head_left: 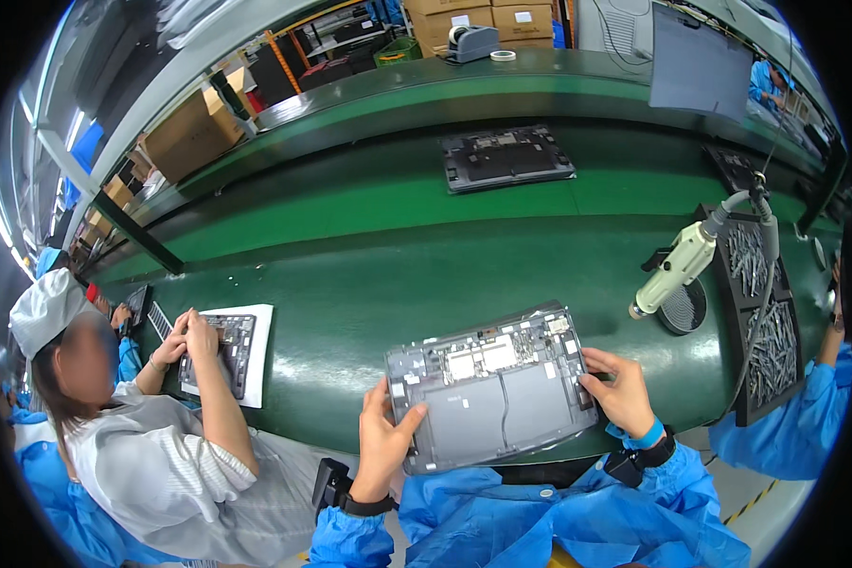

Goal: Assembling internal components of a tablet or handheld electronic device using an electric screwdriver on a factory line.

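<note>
Between my hands is an open laptop base (pixel 464 414), its flat dark battery pack and circuit board showing. It is tilted slightly at the table's near edge. My left hand (pixel 385 437) grips its left side, thumb on top and fingers along the edge. My right hand (pixel 622 390) holds the right edge near the upper corner, with the thumb over the top. A pale electric screwdriver (pixel 677 268) hangs to the right, beyond my right hand. Below it lies a round black ridged dish (pixel 683 308).
Black trays (pixel 740 379) of small metal parts stand at the right. Another laptop base (pixel 508 157) lies on the green belt behind. At left, a co-worker's hands (pixel 191 339) work on a laptop base (pixel 239 352) on a white sheet. A tape dispenser (pixel 471 44) sits on the back shelf.
</note>
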